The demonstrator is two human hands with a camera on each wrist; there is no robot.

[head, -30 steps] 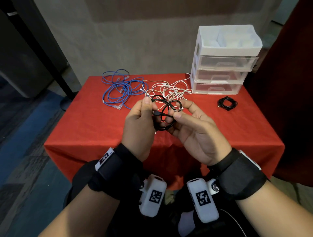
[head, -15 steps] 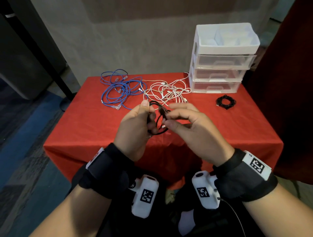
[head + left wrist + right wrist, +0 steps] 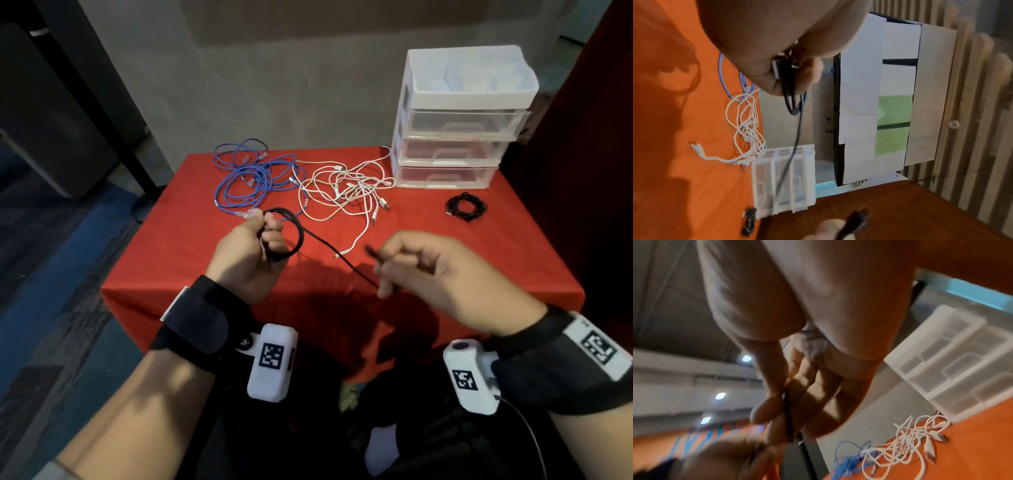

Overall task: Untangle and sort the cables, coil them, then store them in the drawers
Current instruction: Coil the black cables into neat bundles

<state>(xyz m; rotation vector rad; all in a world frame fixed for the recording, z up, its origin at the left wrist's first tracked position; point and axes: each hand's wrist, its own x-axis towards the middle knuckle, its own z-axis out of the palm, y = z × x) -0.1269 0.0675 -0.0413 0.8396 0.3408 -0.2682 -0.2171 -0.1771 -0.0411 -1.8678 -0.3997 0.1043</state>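
My left hand [image 3: 263, 236] grips a small coil of black cable [image 3: 291, 233] above the red table [image 3: 178, 267]; the left wrist view shows the loops [image 3: 791, 97] hanging from the curled fingers. A straight stretch of that cable runs right to my right hand [image 3: 383, 263], which pinches its free end [image 3: 787, 415] between thumb and fingers. A tangle of blue cables [image 3: 250, 178] and one of white cables [image 3: 346, 192] lie at the back of the table. A second black cable [image 3: 466, 207] lies coiled in front of the drawer unit [image 3: 455, 147].
The white three-drawer unit with an open tray on top stands at the table's back right corner, all drawers closed. A grey wall is behind the table. A dark red curtain [image 3: 582, 171] hangs at the right. Carpeted floor lies to the left.
My hands were close together on the black coil. They have moved apart, the right hand pulling the cable's end out to the right while the left keeps the coil.
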